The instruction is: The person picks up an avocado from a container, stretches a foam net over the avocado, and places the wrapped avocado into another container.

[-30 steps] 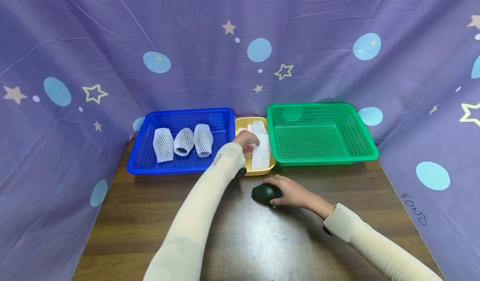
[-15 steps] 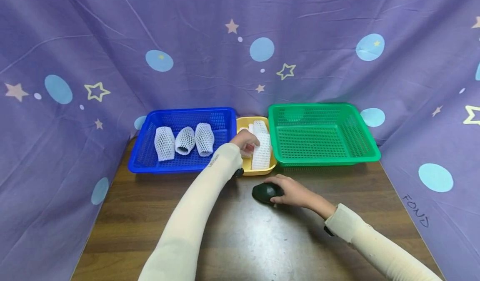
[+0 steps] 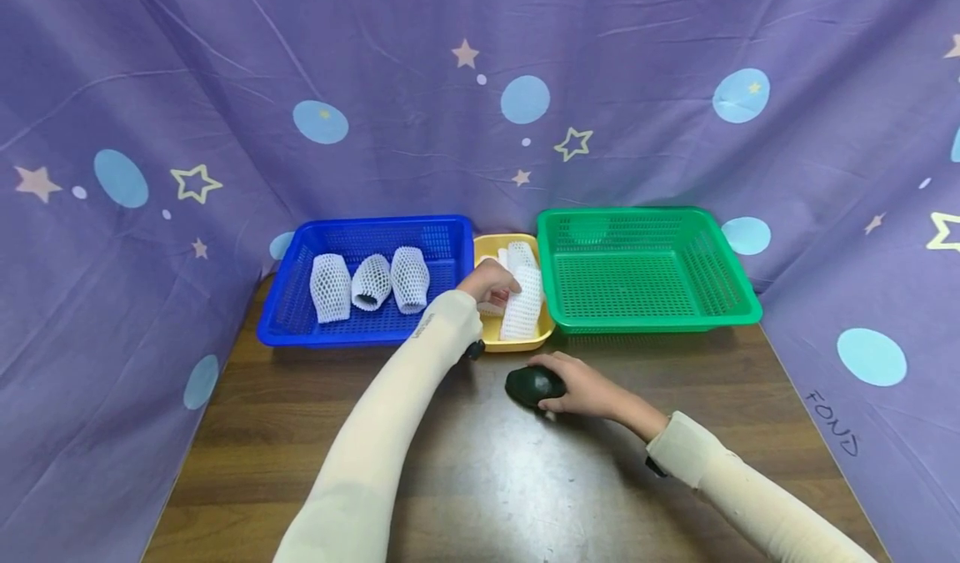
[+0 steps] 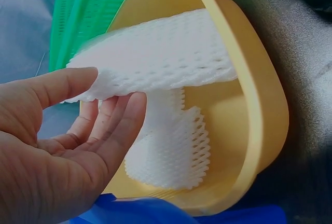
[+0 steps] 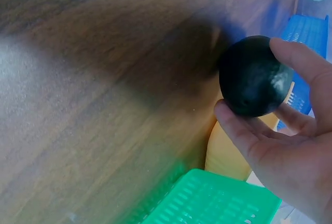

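My left hand [image 3: 489, 283] reaches into the small yellow basket [image 4: 267, 105] and pinches the edge of a white foam net sleeve [image 4: 161, 53] between thumb and fingers. Below it in the left wrist view, another foam net [image 4: 168, 146] lies in the same basket. On the table in front of the basket, my right hand [image 3: 579, 386] grips a dark green avocado [image 3: 531, 386], its fingers and thumb around one end. The right wrist view shows the avocado [image 5: 251, 76] held between thumb and fingertips, its skin glossy.
A blue basket [image 3: 300, 338] at the left holds three net sleeves [image 3: 371, 282], with something dark inside the middle one. To the right of the yellow basket stands a green basket [image 3: 652, 327]. Purple curtain [image 3: 637, 62] surrounds the wooden table [image 3: 262, 446].
The sleeve in my left hand has tilted slightly, its near end shifting a little left. My right hand stays on the avocado with hardly any movement.
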The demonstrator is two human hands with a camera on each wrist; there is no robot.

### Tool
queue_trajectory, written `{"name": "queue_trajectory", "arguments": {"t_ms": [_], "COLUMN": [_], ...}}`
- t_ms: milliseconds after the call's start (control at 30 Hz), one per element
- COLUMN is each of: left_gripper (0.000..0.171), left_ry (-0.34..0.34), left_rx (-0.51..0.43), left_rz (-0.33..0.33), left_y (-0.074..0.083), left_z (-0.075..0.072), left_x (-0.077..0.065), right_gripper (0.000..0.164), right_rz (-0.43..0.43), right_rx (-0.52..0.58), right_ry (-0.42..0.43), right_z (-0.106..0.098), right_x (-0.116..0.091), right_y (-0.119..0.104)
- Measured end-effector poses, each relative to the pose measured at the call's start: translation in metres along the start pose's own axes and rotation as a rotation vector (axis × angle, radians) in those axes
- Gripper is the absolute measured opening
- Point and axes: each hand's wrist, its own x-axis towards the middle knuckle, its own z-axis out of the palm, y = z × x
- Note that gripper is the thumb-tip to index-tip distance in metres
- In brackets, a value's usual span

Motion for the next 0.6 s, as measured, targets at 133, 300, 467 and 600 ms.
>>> {"name": "queue_trajectory", "arguments": {"t_ms": [133,300,467,600], "left_gripper": [0.014,0.017,0.014,0.014], "left_ry": [-0.018,-0.033,-0.033,-0.027], "left_rx": [-0.034,-0.062,-0.072,-0.058], "left_rz": [-0.013,0.002,0.027,0.042], "left_y": [-0.0002,-0.001,-0.0023,-0.0032], "left_z": [-0.0001,-0.0014,-0.0016,-0.0013], "left_x": [0.0011,-0.001,-0.0034,-0.0031], "right_gripper": [0.064,0.062,0.062,0.064], "right_rz": [-0.004,-0.029,-0.031,-0.005], "right_rx": [0.014,0.008,0.008,0.01], "right_ry": [0.006,0.001,-0.01,-0.023], "right_z": [-0.0015,-0.0055,-0.0085,-0.0087], "right_x": [-0.0009,-0.0036,-0.0048,-0.0044], "right_y": [0.0005,0.0018,0.0013,0.0007]}}
